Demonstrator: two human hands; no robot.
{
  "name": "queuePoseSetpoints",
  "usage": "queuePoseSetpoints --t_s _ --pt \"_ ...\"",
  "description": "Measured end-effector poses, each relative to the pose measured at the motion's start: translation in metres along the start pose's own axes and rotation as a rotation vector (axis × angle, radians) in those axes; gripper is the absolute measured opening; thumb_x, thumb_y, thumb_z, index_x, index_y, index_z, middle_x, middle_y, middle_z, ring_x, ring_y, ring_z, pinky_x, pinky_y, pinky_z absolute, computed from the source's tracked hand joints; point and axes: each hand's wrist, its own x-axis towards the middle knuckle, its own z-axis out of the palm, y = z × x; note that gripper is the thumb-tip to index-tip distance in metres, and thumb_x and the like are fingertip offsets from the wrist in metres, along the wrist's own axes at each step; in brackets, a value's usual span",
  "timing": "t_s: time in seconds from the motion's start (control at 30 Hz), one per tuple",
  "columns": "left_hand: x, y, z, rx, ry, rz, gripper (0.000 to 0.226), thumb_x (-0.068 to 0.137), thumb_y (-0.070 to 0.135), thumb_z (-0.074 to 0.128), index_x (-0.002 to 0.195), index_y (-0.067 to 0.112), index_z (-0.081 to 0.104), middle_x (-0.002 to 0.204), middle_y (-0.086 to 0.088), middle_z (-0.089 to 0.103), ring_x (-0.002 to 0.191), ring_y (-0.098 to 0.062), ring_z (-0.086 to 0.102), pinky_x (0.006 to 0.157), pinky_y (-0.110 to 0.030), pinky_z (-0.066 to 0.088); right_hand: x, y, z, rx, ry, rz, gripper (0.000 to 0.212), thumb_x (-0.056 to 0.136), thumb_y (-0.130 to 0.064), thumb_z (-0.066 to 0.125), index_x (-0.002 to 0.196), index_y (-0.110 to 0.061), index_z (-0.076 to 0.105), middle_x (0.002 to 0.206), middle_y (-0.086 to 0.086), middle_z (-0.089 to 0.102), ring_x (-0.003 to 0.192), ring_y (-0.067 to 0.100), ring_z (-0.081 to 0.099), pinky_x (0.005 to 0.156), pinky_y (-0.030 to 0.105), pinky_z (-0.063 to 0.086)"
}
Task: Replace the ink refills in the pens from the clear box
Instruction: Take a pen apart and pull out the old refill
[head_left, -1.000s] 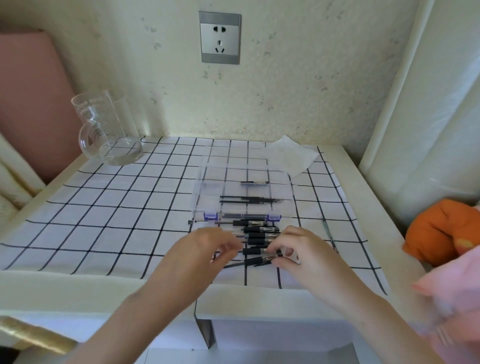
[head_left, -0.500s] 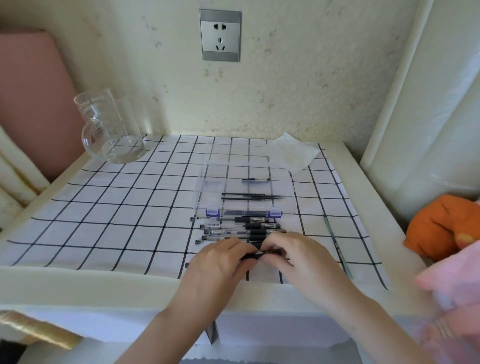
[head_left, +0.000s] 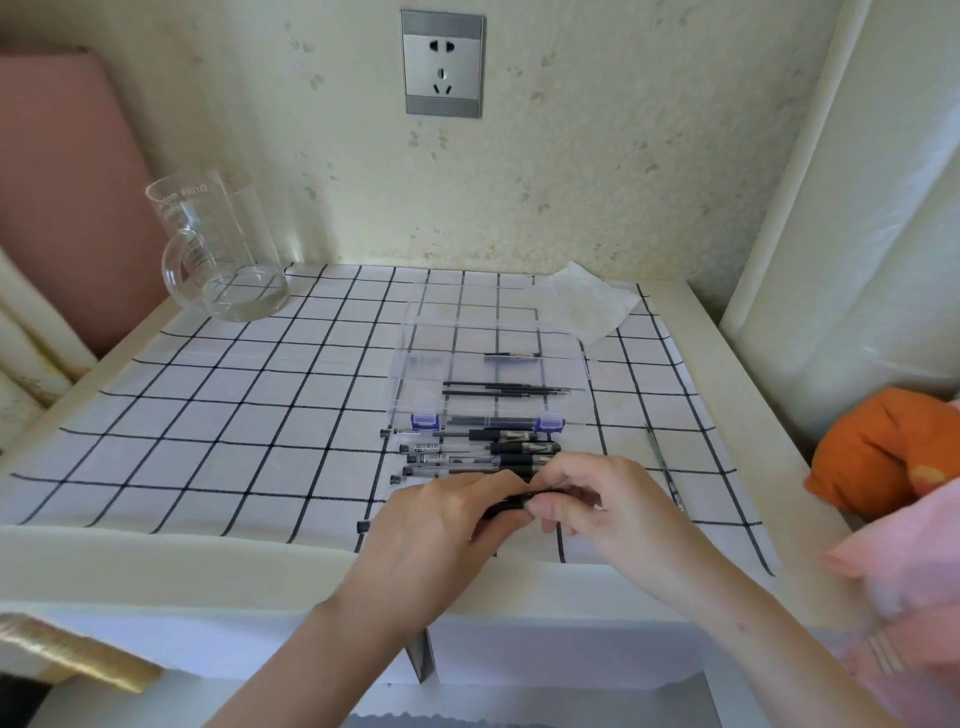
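Near the table's front edge both hands hold one black-gripped pen (head_left: 511, 503) between them. My left hand (head_left: 441, 525) grips its barrel; the barrel's end cap (head_left: 362, 526) pokes out to the left. My right hand (head_left: 587, 499) pinches the pen's tip end with curled fingers. Just behind the hands several more pens (head_left: 467, 449) lie in a row. Behind those stands the clear box (head_left: 410, 374) with blue latches, and thin black refills (head_left: 506, 388) lie inside it.
A glass measuring jug (head_left: 218, 249) stands at the back left of the checked cloth (head_left: 208, 415). A crumpled tissue (head_left: 587, 304) lies behind the box. One thin refill (head_left: 662, 465) lies on the cloth to the right. An orange plush (head_left: 883, 447) sits beyond the right edge.
Both hands drew closer together and lifted one pen from the front of the row toward the table edge. The hands now close tightly around it.
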Motion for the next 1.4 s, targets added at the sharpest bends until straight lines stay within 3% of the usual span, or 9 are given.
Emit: queuePoseSetpoints --t_s 0.2,0.4,0.53,0.6,0.8,0.9,1.0,1.13,1.4 --pt "0.002 -0.001 -0.003 0.065 -0.016 0.049 0.022 0.085 0.051 0.039 0.088 0.038 0.057 0.059 0.016 0.059 0.047 -0.005 0.053 0.038 -0.019 0.039 0.0 0.001 0.001 0.033 -0.016 -0.002 0.008 0.084 -0.015 0.065 0.076 -0.017 0.066 0.061 -0.006 0.064 0.057 -0.001 0.053 0.062 0.017 0.042" --pt "0.001 -0.011 -0.005 0.086 0.004 0.068 0.031 0.088 0.053 0.035 0.113 0.047 0.051 0.058 0.016 0.061 0.047 -0.006 0.055 0.041 -0.016 0.034 0.001 0.0 -0.007 0.113 0.044 -0.009 0.01 0.081 -0.008 0.068 0.077 -0.017 0.068 0.066 -0.004 0.069 0.057 0.0 0.057 0.061 0.012 0.045" --pt "-0.003 -0.013 0.001 0.081 -0.02 -0.042 0.047 0.082 0.068 0.025 0.118 0.038 0.029 0.062 0.007 0.06 0.049 -0.01 0.053 0.043 -0.017 0.031 0.001 0.006 -0.002 -0.093 0.057 0.034 0.01 0.08 -0.022 0.071 0.075 -0.03 0.066 0.071 -0.011 0.067 0.063 -0.004 0.055 0.061 0.007 0.04" --pt "-0.005 -0.014 0.0 0.045 -0.085 -0.122 0.043 0.084 0.063 0.033 0.115 0.035 0.024 0.073 0.007 0.062 0.057 -0.009 0.05 0.05 -0.016 0.033 0.0 0.009 0.0 -0.213 0.08 0.053 0.009 0.078 -0.025 0.072 0.078 -0.032 0.066 0.075 -0.016 0.062 0.071 -0.008 0.051 0.061 0.004 0.036" --pt "0.0 -0.015 -0.013 -0.006 -0.086 -0.191 0.021 0.09 0.044 0.046 0.102 0.027 0.04 0.093 0.014 0.063 0.064 -0.005 0.048 0.06 -0.02 0.041 0.0 0.012 0.003 -0.327 0.001 0.018 0.014 0.073 -0.022 0.076 0.084 -0.026 0.067 0.084 -0.012 0.059 0.087 -0.006 0.039 0.072 0.007 0.033" --pt "-0.001 -0.014 -0.011 -0.028 -0.033 -0.163 0.019 0.088 0.041 0.054 0.097 0.027 0.046 0.087 0.018 0.06 0.065 -0.002 0.05 0.057 -0.015 0.038 0.0 0.011 0.007 -0.302 -0.025 0.036 0.02 0.073 -0.023 0.076 0.09 -0.025 0.067 0.086 -0.013 0.058 0.088 -0.003 0.04 0.073 0.008 0.034" --pt "-0.002 -0.015 -0.006 -0.027 -0.003 -0.099 0.019 0.084 0.042 0.06 0.09 0.03 0.047 0.08 0.017 0.064 0.064 -0.004 0.06 0.052 -0.015 0.039 0.0 0.007 0.002 -0.166 0.068 0.044 0.022 0.073 -0.029 0.077 0.093 -0.028 0.069 0.077 -0.02 0.058 0.083 -0.004 0.046 0.069 0.005 0.034" --pt "-0.001 -0.016 -0.005 -0.016 0.049 -0.039 0.018 0.081 0.047 0.053 0.087 0.032 0.045 0.077 0.02 0.061 0.06 -0.002 0.057 0.047 -0.019 0.042 0.0 0.0 -0.001 0.106 0.092 0.046 0.009 0.077 -0.033 0.072 0.086 -0.03 0.073 0.071 -0.025 0.065 0.062 -0.007 0.05 0.059 0.007 0.035" --pt "0.001 -0.011 -0.01 -0.103 0.104 0.025 0.018 0.083 0.05 0.046 0.089 0.034 0.053 0.079 0.017 0.059 0.06 -0.004 0.054 0.047 -0.026 0.048 -0.003 -0.005 0.001 0.11 0.136 -0.037 0.01 0.079 -0.019 0.072 0.073 -0.026 0.074 0.074 -0.013 0.071 0.064 0.0 0.054 0.06 0.012 0.038"
